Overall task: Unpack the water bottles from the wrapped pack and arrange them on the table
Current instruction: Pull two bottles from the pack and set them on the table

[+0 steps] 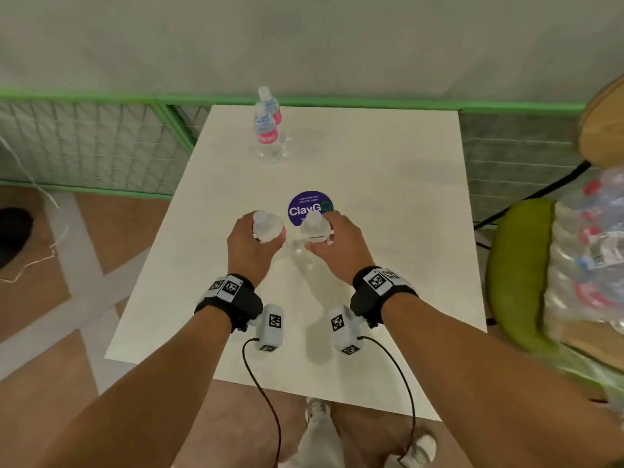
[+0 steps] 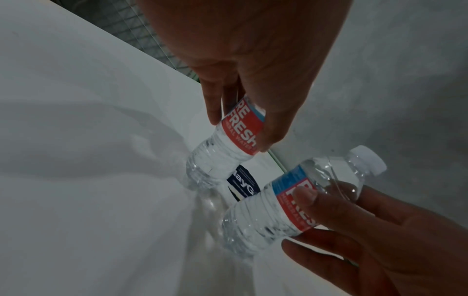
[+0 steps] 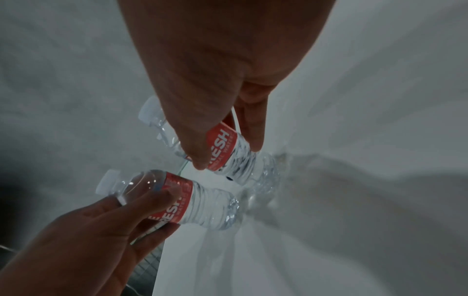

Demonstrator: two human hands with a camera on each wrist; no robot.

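Observation:
Two small clear water bottles with red labels and white caps are upright over the middle of the white table (image 1: 388,197). My left hand (image 1: 251,244) grips the left bottle (image 1: 266,226) around its label from above; the same bottle (image 2: 228,140) shows in the left wrist view. My right hand (image 1: 334,243) grips the right bottle (image 1: 314,228), also seen as bottle (image 3: 228,152) in the right wrist view. Both bases are at or just above the tabletop. Two more bottles (image 1: 266,133) stand close together near the far edge. The wrapped pack (image 1: 587,251) lies at the right.
A round purple sticker (image 1: 309,206) marks the table just beyond the held bottles. The pack rests on a green chair (image 1: 520,265) right of the table. A green-framed mesh fence (image 1: 101,136) runs behind the table. Cables hang from my wrist cameras.

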